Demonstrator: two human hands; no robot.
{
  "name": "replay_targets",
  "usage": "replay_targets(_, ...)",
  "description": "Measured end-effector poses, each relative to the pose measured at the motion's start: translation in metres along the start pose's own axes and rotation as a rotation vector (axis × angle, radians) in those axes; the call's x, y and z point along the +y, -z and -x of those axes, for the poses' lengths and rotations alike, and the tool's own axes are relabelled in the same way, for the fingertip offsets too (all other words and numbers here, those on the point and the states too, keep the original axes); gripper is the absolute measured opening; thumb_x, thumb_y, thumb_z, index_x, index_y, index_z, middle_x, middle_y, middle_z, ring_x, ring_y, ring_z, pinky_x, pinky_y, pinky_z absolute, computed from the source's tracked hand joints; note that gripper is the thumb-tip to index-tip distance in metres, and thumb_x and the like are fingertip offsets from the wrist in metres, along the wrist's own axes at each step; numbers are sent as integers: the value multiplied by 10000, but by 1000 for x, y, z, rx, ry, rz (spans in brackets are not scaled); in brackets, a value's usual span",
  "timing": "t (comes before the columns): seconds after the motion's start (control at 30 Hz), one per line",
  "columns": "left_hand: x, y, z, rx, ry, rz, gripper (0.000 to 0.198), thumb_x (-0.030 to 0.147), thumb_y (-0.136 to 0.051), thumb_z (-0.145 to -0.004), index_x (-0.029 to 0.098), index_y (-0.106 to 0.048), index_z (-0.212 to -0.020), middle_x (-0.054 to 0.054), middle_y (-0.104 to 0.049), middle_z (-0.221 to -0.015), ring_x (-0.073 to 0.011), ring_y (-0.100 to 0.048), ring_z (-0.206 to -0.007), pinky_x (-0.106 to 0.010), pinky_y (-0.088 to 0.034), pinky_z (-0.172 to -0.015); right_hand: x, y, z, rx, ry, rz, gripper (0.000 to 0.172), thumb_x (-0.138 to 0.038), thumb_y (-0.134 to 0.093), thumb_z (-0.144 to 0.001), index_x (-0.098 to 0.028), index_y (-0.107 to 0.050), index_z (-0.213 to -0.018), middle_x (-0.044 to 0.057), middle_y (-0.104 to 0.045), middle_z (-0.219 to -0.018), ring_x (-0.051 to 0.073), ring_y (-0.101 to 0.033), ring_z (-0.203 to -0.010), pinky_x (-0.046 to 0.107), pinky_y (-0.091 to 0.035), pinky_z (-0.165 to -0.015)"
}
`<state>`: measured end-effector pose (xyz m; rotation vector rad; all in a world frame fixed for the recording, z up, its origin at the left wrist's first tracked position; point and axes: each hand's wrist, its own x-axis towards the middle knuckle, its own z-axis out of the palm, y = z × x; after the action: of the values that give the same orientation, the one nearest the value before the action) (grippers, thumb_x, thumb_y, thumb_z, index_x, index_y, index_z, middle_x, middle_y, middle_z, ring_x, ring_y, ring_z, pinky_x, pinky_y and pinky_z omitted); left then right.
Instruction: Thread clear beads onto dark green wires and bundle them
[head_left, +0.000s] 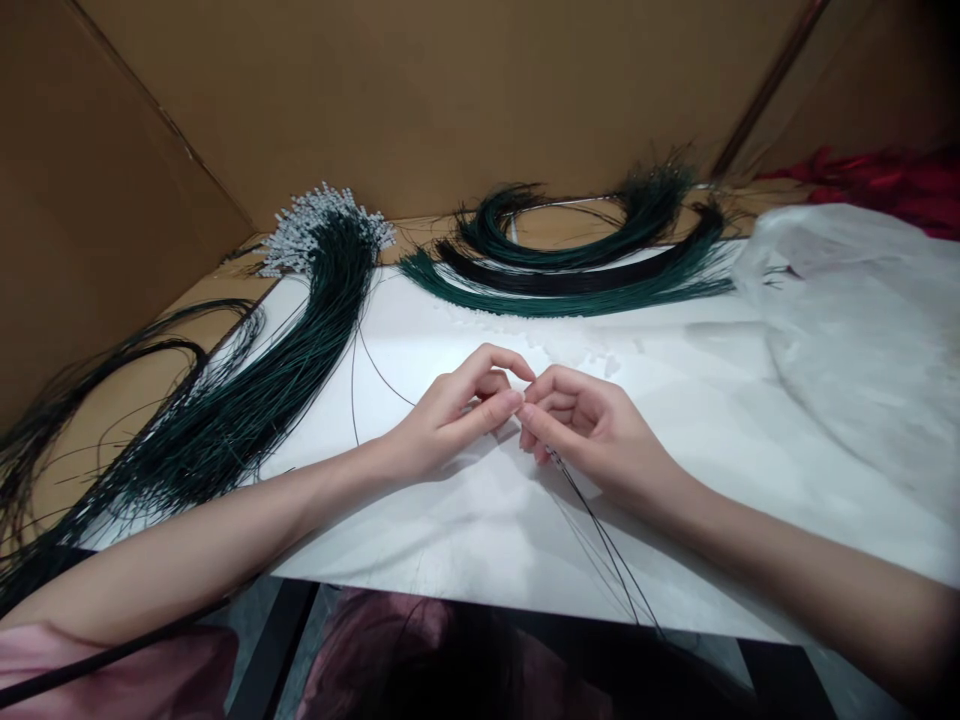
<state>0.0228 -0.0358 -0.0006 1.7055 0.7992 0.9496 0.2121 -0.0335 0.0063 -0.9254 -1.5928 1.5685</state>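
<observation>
My left hand (480, 405) and my right hand (574, 415) meet fingertip to fingertip above the white sheet. Each has thumb and forefinger pinched together at a small pale piece, too small to make out. A few thin dark wires (604, 540) hang from beneath my right hand toward the sheet's front edge; its curled fingers seem to hold them. A loose wire (386, 378) runs up from behind my left wrist. To the left lies a thick bundle of dark green wires (300, 370) with white tips (322, 230) at its far end.
Curved bundles of green and black wire (577, 290) lie at the back of the white sheet (465, 540). Small white bits (592, 355) are scattered before them. A clear plastic bag (862, 320) is at right, red material (892, 185) behind it. Cardboard walls (450, 100) surround the back.
</observation>
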Motion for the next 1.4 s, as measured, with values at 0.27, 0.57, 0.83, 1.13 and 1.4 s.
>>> replay_targets(0.27,4,0,-5,-78,45,206,267,381,-540,-947,199,-491,-1137,28,-505,-649,-125,-536,-638,-241,-371,-594,-2,-2,0,-16,5,-130,222,-246,-637,-892,-213,-421,-856,-22,-646,-682,106,-583,-619,207,-445,-543)
replay_targets(0.57,5,-1,-8,-95,50,305,263,367,-547,-944,197,-470,-1128,46,-479,-618,-121,-534,-612,-229,-359,-578,-1,-1,2,-60,21,-122,199,-278,-617,-909,-219,-433,-959,-31,-640,-692,94,-540,-594,201,-418,-544)
replay_targets(0.83,5,0,-6,-83,66,274,215,348,-531,-955,221,-471,-1117,51,-468,-618,-101,-465,-580,-215,-346,-568,-3,-3,1,-55,16,-92,259,-295,-660,-872,-222,-436,-981,-42,-634,-674,96,-547,-577,201,-410,-523)
replay_targets(1.13,1,0,-4,-76,68,239,192,350,-527,-958,234,-462,-1097,36,-516,-644,-111,-515,-609,-225,-324,-559,0,-2,1,-50,10,-52,264,-304,-657,-878,-227,-446,-1016,-49,-623,-662,98,-540,-574,208,-421,-535)
replay_targets(1.4,1,1,-3,-83,56,217,153,320,-509,-971,234,-451,-1083,52,-464,-616,-101,-492,-589,-230,-306,-555,-2,-3,1,-47,0,-55,329,-360,-700,-847,-230,-441,-1003,-49,-622,-657,102,-547,-581,206,-422,-536)
